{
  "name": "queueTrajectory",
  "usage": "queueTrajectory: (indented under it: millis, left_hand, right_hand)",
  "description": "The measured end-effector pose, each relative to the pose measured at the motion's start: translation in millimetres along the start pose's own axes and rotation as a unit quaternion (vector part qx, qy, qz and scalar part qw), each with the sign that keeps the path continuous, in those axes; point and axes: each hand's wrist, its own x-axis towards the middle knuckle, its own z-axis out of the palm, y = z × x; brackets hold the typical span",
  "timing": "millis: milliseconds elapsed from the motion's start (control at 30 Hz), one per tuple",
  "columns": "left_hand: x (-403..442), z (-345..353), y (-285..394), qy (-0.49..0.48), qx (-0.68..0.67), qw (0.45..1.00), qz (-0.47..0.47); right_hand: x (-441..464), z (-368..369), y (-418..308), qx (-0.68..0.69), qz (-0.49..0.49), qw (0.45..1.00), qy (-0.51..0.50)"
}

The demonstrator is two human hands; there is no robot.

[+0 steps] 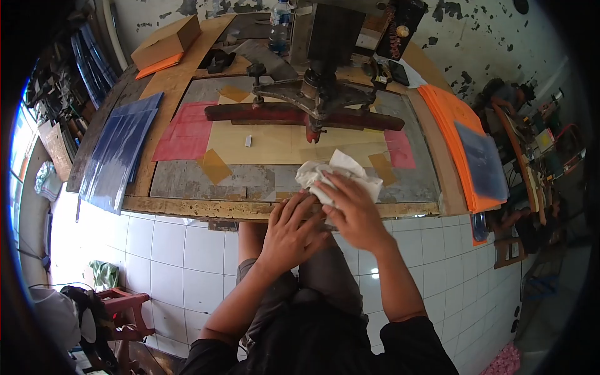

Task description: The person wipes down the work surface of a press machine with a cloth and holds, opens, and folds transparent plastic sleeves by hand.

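Wall [459, 47]: pale, paint flaked in dark patches, upper left through upper right. Floor [203, 250]: white square tiles, thin grout lines; I see a bright reflection right of lower centre. Opening [20, 134]: far left, glaring daylight. Worktable [406, 210]: worn, wooden-edged, spanning the centre. Stool [125, 305]: red, lower left. Second table [514, 140]: brown-edged, cluttered, I find it far right.

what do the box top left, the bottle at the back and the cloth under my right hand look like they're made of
The box looks like plain brown cardboard with a matte finish, judging by its flat faces and crisp edges. The bottle is probably clear plastic: it is see-through and shiny. The white cloth seems soft and matte with loose crumples, perhaps cotton, though thick paper towel is possible.
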Motion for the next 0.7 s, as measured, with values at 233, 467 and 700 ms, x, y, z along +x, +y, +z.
queueTrajectory:
  millis: [233, 467, 700]
  left_hand:
    - [1.0, 3.6, 4.0, 0.032, 0.022, 0.999, -0.014]
    - [2.5, 2.6, 5.7, 0.031, 0.016, 0.999, -0.014]
    - [-0.8, 3.6, 3.2, 0.012, 0.013, 1.0, -0.026]
  right_hand:
    - [11.9, 2.8, 15.9, -0.041, 0.033, 0.999, 0.005]
    - [25.6, 10.4, 22.1, -0.016, 0.079, 0.996, -0.03]
    - [-16.3, -15.9, 7.5, 0.041, 0.02, 0.998, -0.045]
